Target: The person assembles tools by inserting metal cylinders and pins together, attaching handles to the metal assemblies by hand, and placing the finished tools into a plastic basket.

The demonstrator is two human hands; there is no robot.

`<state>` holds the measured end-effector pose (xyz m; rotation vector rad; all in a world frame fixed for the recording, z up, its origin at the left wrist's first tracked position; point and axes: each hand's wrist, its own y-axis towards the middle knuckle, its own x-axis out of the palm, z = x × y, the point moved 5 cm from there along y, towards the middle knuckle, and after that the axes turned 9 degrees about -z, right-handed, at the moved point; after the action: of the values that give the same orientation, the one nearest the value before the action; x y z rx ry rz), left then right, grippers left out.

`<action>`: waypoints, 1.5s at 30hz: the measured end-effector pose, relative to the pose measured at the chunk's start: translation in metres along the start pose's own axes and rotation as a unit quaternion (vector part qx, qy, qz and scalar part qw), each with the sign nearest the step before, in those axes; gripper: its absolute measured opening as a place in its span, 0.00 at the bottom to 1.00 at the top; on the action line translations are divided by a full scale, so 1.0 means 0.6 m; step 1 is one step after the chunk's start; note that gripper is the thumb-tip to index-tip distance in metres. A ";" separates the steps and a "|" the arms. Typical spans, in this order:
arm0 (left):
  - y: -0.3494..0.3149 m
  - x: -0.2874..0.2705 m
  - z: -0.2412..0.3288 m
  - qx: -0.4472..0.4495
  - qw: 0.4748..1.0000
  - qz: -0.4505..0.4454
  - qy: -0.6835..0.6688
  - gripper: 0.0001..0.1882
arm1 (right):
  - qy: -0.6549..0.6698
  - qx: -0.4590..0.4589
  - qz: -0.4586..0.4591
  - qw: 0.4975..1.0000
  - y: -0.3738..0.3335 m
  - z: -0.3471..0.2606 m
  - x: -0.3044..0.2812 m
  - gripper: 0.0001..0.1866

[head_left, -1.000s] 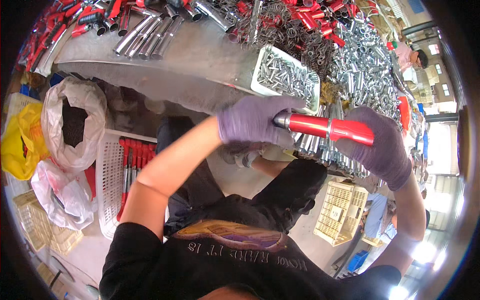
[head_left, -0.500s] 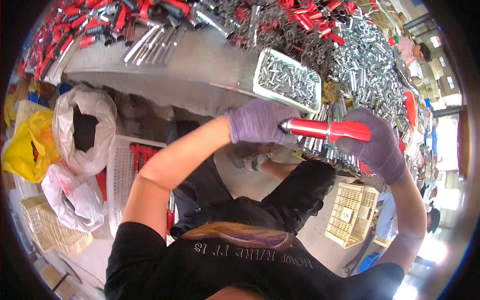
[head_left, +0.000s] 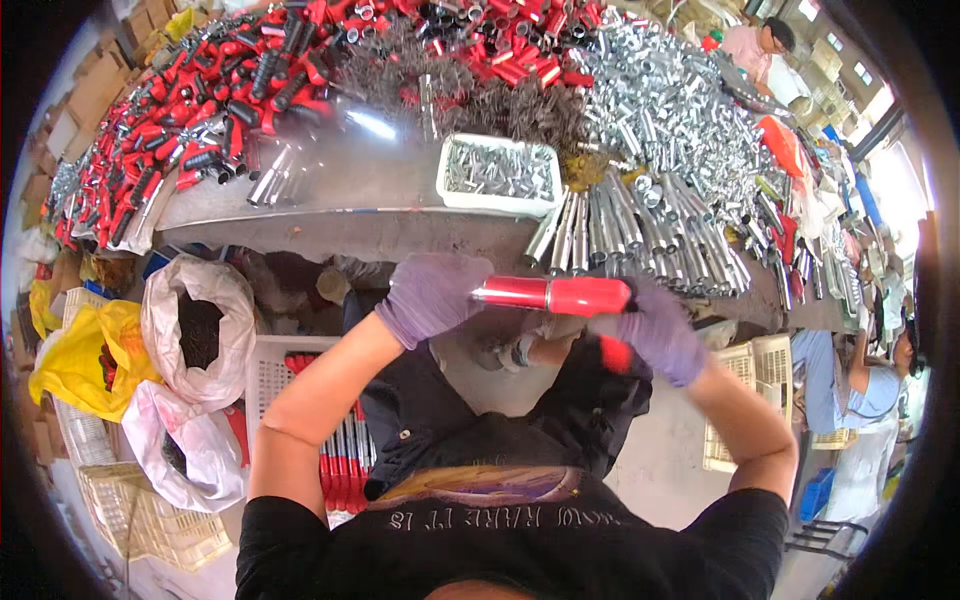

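A red tube with a silver collar around its middle (head_left: 545, 294) is held level between my two hands, above my lap and in front of the bench edge. My left hand (head_left: 437, 297), in a purple knit glove, is closed around its left end and hides that tip. At the other end, my right hand (head_left: 657, 330), gloved alike and smeared by motion, closes against the wider red part. Below the right fingers shows a blurred red patch (head_left: 616, 354); I cannot make out whether it belongs to the same piece.
On the metal bench (head_left: 340, 228) lie a white tray of small metal pins (head_left: 548, 205), silver tubes (head_left: 610, 230), dark springs (head_left: 530, 115) and heaped red-and-black handles (head_left: 200, 110). White sacks (head_left: 235, 300), a yellow bag (head_left: 75, 375) and crates (head_left: 150, 515) stand left. Another person (head_left: 870, 390) is at right.
My hands and the red tube have shifted left and slightly lower in the view. The view itself has turned, showing more of the bench. Both hands remain at the tube's ends.
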<state>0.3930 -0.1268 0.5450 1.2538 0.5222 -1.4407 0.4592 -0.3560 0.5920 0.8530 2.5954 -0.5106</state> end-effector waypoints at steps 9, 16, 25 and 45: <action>-0.010 0.041 0.087 0.026 0.980 -0.188 0.054 0.20 | -0.011 0.025 -0.090 0.996 -0.118 0.043 0.031 0.18; 0.008 0.034 0.143 0.028 0.983 -0.178 -0.032 0.28 | -0.408 -0.134 0.056 0.901 -0.139 0.081 0.011 0.20; -0.006 0.092 0.162 0.014 0.973 -0.228 0.015 0.15 | -0.275 -0.002 -0.007 0.961 -0.153 0.127 0.054 0.15; -0.009 0.090 0.150 0.015 0.973 -0.226 0.037 0.21 | -0.111 -0.010 -0.076 0.991 -0.149 0.123 0.023 0.22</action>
<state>0.3604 -0.2252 0.5262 1.2670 0.8822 -1.7855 0.4096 -0.4490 0.5419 0.5580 2.4653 -0.5848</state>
